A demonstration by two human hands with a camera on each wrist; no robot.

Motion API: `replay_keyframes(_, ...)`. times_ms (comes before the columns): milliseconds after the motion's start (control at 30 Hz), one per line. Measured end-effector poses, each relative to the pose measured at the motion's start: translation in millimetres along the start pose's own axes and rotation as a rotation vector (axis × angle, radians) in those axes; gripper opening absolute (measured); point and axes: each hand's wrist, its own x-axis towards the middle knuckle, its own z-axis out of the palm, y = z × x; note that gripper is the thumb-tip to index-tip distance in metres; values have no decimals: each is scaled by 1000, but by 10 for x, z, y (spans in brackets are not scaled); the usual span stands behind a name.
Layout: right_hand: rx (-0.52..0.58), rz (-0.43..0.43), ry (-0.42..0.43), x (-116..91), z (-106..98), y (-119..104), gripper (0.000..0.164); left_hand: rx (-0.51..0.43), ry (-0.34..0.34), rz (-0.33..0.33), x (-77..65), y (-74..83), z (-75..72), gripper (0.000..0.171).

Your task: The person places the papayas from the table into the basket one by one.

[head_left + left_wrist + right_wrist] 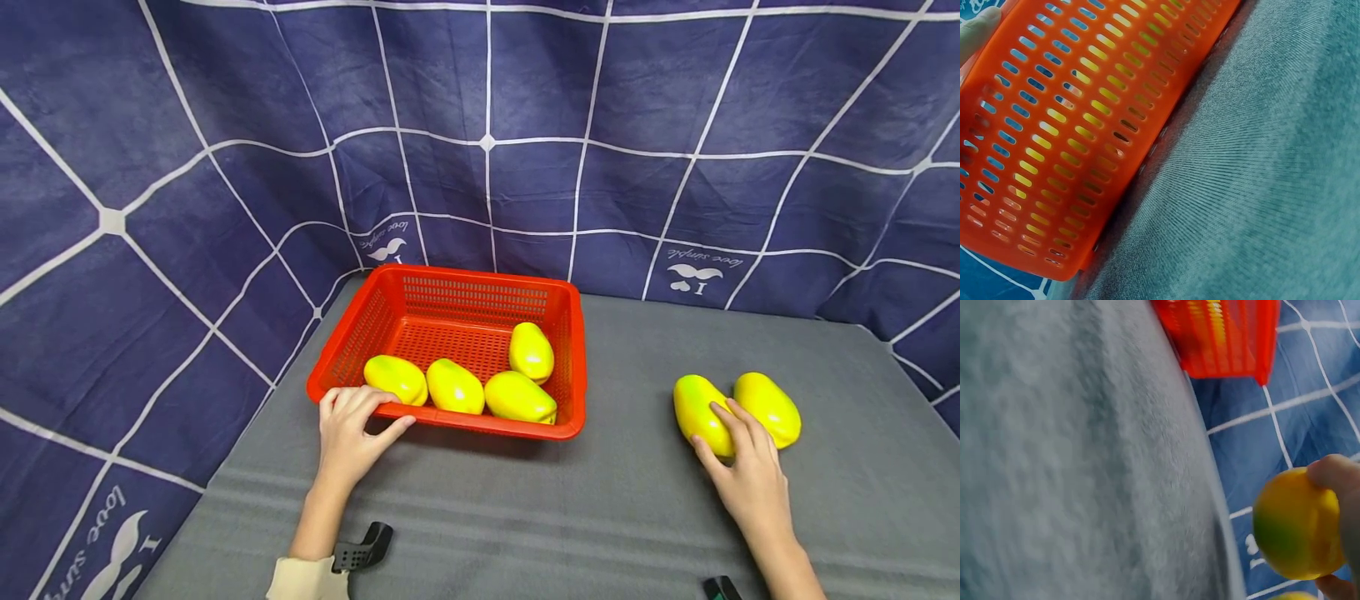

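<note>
My left hand (pixel 351 437) holds the near rim of a red plastic basket (pixel 480 423) at its left corner, fingers over the edge and thumb outside. Inside, along the near wall, lie three yellow mangoes (pixel 455 387), with another mango (pixel 531 353) behind them on the right. Off to the right, my right hand (pixel 750 479) grips a yellow mango (pixel 697 408), thumb on one side and fingers on the other. A second loose mango (pixel 768 410) lies just right of it. In the right wrist view, the gripped mango (pixel 1291 525) shows a greenish patch.
A grey cloth (pixel 585 517) covers the table. Blue curtain fabric (pixel 540 192) with white lines hangs behind and along the left side. Slotted basket walls (pixel 1085 125) fill much of the left wrist view. A black strap device (pixel 363 547) sits at the left wrist.
</note>
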Motion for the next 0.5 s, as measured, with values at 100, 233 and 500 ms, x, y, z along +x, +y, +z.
replay_keyframes(100,41,-54,45,5,-21,-111,53,-4,-1,-1,3,0,-2,54)
replay_keyframes(233,78,-124,84,17,-54,-279,56,-3,6,7,8,1,-2,54)
replay_keyframes(500,108,-206,89,33,-138,-584,47,-5,-9,-5,10,10,-8,54)
